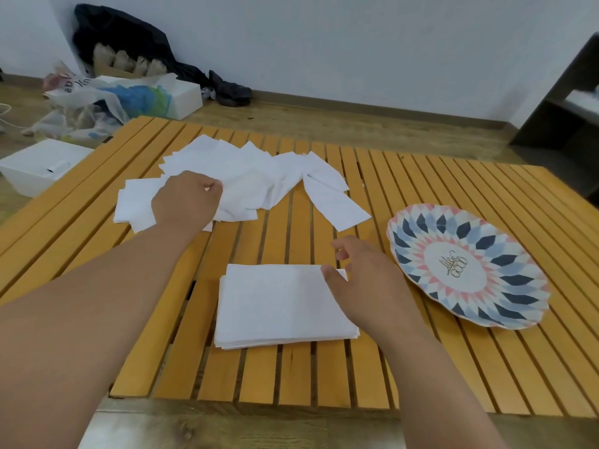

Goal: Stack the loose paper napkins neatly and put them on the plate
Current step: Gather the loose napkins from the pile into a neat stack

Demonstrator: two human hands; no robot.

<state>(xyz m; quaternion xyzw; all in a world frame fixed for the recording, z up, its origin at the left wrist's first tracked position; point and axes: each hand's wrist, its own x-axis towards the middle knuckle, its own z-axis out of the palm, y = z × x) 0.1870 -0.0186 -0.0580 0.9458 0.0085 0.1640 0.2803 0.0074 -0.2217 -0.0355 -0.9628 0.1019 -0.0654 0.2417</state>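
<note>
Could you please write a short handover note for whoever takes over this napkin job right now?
Left hand: fingers curled into the loose napkins at the far side of the slatted table, gripping some.
Right hand: relaxed, thumb on the far right corner of the neat stack near the front.
Plate: right of the stack, nothing on it.
Done: some napkins stacked.
Left: gather the loose ones onto the stack, square it, set it on the plate.
</note>
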